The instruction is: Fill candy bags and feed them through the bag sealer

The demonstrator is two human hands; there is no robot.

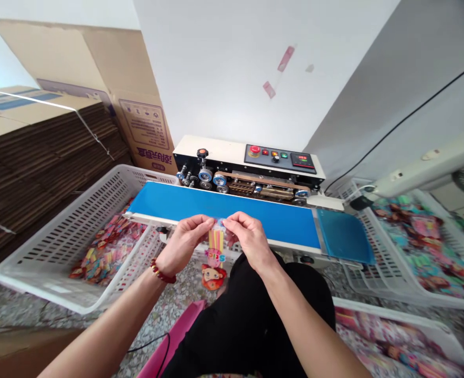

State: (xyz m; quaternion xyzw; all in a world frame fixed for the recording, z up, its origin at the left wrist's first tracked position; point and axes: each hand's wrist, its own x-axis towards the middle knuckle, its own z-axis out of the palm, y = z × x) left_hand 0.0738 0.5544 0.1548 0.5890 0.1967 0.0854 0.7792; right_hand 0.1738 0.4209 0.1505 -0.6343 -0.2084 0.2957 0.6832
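Observation:
Between my hands hangs a small clear plastic packet [216,257], printed with a red-haired cartoon figure and the word "Stick", with yellow and pink sticks showing inside. My left hand [190,236] pinches one upper corner between thumb and fingers. At the other upper corner, my right hand [248,233] has a similar pinch. The packet's top edge lies just in front of the blue conveyor belt [232,207]. Behind the belt stands a band sealing machine [251,173] with rollers, knobs and a lit control panel.
On the left, a white plastic basket [54,286] holds many packets, beside stacked flat cardboard [51,142]. More packets fill a basket [397,283] at right and a white bin [456,331] lower right. A pale machine arm [424,163] reaches in from the right.

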